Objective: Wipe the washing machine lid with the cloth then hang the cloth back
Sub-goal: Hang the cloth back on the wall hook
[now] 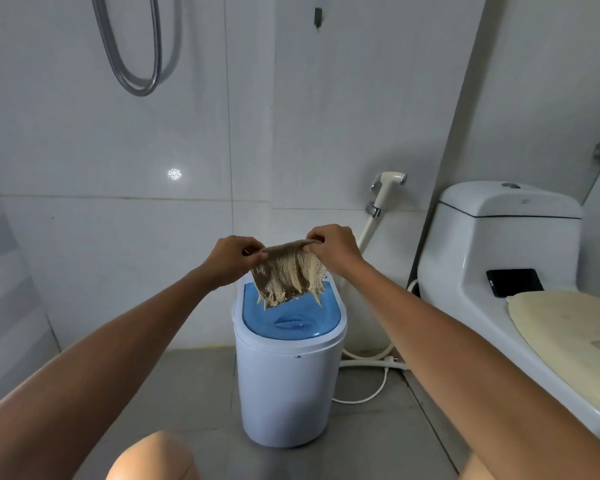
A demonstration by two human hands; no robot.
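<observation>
While pinched at both corners, cloth (289, 275) hanging lengthwise downward.

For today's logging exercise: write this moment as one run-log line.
left hand: pinching frayed beige ribbed cloth | right hand: pinching cloth | blue plastic lid: shut

The cloth (289, 275) is a coarse, ribbed beige knit with a frayed lower edge; the washing machine lid (291, 318) is smooth, translucent blue plastic on a glossy white plastic body (284, 393). The wall tiles (118, 237) are glossy; the floor (201, 393) is matt grey; the shower hose (132, 64) is shiny metal.
</observation>
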